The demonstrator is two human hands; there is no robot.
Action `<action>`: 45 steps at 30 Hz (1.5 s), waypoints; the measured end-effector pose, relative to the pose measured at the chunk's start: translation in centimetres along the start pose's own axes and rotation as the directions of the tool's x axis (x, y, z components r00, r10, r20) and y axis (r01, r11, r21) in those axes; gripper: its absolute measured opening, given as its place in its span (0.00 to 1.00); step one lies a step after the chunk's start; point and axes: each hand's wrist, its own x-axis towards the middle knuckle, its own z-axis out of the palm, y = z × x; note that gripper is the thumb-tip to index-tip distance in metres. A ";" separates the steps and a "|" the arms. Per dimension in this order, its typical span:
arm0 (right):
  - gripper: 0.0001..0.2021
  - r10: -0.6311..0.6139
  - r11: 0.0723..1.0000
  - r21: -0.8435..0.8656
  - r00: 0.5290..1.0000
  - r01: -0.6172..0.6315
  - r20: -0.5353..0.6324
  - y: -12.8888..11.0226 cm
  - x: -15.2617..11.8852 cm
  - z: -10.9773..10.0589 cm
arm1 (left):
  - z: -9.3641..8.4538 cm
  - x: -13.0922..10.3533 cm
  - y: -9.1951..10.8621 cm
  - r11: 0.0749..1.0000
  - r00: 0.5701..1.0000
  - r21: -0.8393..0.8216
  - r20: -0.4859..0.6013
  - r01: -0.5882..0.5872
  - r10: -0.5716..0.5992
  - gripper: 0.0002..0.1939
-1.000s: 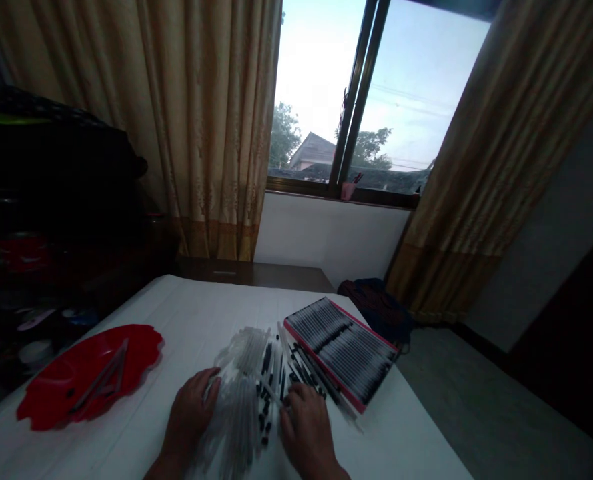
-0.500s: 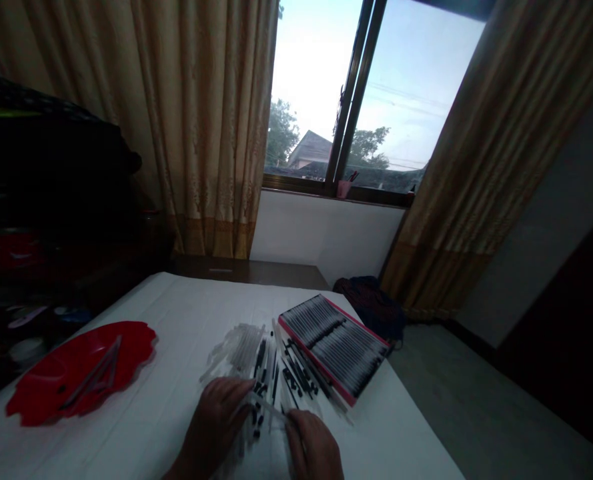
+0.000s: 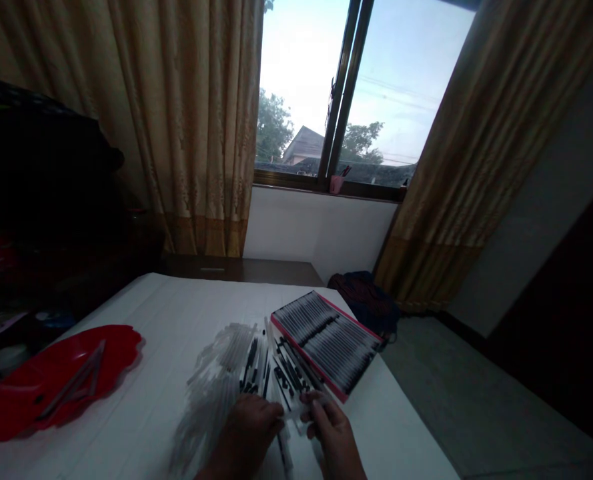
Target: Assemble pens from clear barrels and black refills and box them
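My left hand (image 3: 253, 421) and my right hand (image 3: 330, 420) are both closed, pinching a clear pen barrel (image 3: 293, 415) that lies nearly level between them. Low light and blur hide its finer details. Beneath and left of my hands spreads a heap of clear pen barrels (image 3: 211, 393). Just beyond the fingers lie thin black pen refills (image 3: 250, 360), with small black pen caps (image 3: 287, 380) to their right. Behind these, a red-edged box (image 3: 345, 397) holds two rows of assembled-looking clear pens with black ends (image 3: 343, 350).
Everything lies on a white-covered table (image 3: 171, 307). At its left, a red scalloped dish (image 3: 121, 347) has clear triangular rulers (image 3: 76, 387) in it. Dark cloth (image 3: 363, 300) sits past the far right corner. A pink cup (image 3: 336, 184) stands on the windowsill.
Both hands have shifted right and the right hand has come up, so the held barrel is now closer to level. The camera view has turned slightly right, uncovering more of the barrel heap.
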 end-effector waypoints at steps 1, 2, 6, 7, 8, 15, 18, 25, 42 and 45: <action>0.19 0.000 1.000 0.004 1.000 0.000 0.001 0.1 0.1 -0.2 | 0.0 0.3 0.0 1.000 1.000 -0.007 0.020 0.019 -0.019 0.05; 0.19 0.002 1.000 0.008 1.000 -0.002 -0.003 0.3 0.2 -0.4 | -0.2 0.7 -0.2 0.999 0.998 -0.005 0.041 0.046 -0.045 0.05; 0.20 0.045 0.999 0.020 0.998 -0.045 -0.032 1.0 0.6 -0.7 | -1.3 2.4 -1.3 0.976 0.973 0.112 0.114 0.189 -0.201 0.06; 0.21 0.061 0.998 0.027 0.998 -0.060 -0.032 1.1 0.6 -0.8 | -1.6 2.9 -1.5 0.964 0.962 0.156 0.132 0.218 -0.239 0.05; 0.21 0.073 0.997 0.037 0.997 -0.072 -0.032 1.1 0.6 -0.8 | -1.8 3.3 -1.6 0.951 0.951 0.194 0.146 0.241 -0.271 0.05; 0.23 0.104 0.993 0.064 0.994 -0.102 -0.032 1.1 0.6 -0.9 | -1.5 5.1 -0.8 0.898 0.901 0.296 0.190 0.326 -0.390 0.09; 0.24 0.099 0.993 0.064 0.994 -0.096 -0.041 1.1 0.7 -1.0 | -1.2 5.8 -0.7 0.876 0.872 0.313 0.214 0.366 -0.441 0.11; 0.25 0.047 0.998 0.036 0.999 -0.047 0.002 1.1 0.7 -1.2 | -1.2 6.8 -1.2 0.838 0.810 0.278 0.243 0.469 -0.534 0.15; 0.30 0.139 0.989 -0.084 0.974 -0.125 0.181 0.4 -0.2 -0.3 | -5.5 2.7 -0.7 0.985 0.981 -0.071 0.129 0.156 -0.146 0.12; 0.27 0.136 0.989 -0.088 0.959 -0.117 0.248 0.3 -0.4 -0.4 | -5.9 2.7 -0.4 0.994 0.987 -0.013 0.118 0.110 -0.108 0.11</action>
